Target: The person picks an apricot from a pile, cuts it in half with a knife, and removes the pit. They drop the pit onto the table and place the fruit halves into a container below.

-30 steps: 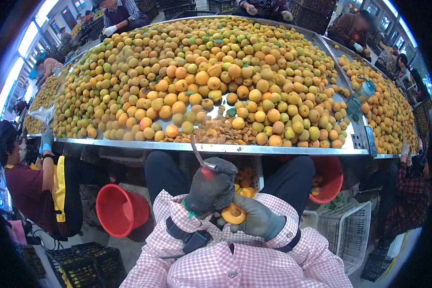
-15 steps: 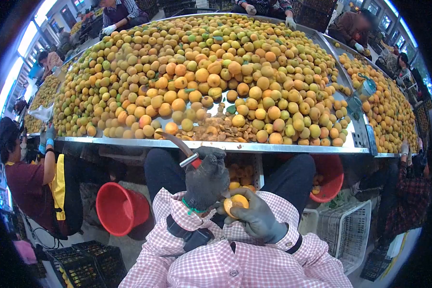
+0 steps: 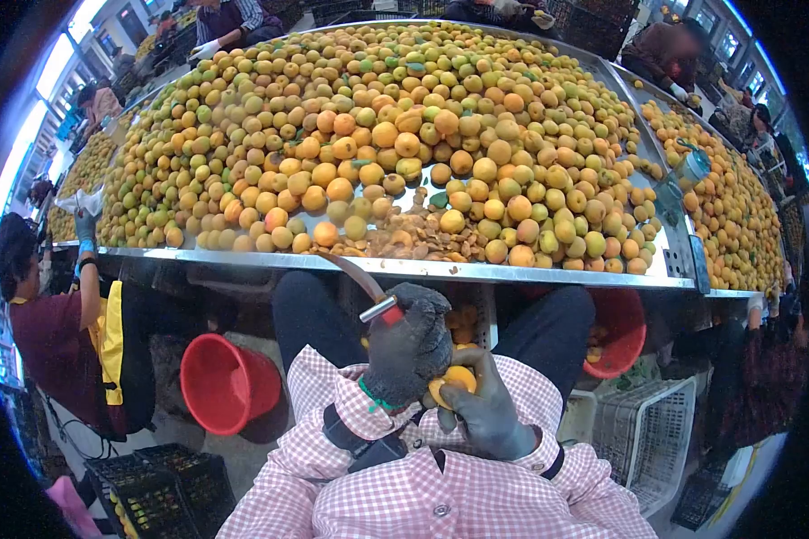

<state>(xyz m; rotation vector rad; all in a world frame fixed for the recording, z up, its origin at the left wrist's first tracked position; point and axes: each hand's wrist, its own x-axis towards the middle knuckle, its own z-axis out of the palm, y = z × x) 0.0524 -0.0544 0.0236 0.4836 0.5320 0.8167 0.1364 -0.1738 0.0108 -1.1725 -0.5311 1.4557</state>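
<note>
Knife [image 3: 363,282] sits in our closed left hand [image 3: 411,346]; our right hand [image 3: 491,415] clamps cut apricot [image 3: 458,377], our 2 hands close together near the table [image 3: 279,259].

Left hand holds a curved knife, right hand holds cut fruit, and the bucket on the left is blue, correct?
The bucket is red, not blue, as the head view shows. The left hand does hold the curved knife and the right hand the cut fruit.

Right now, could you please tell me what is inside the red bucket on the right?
A little orange fruit shows inside the red bucket, close to the right knee. The knee covers its left part, so anything there cannot be seen.
</note>
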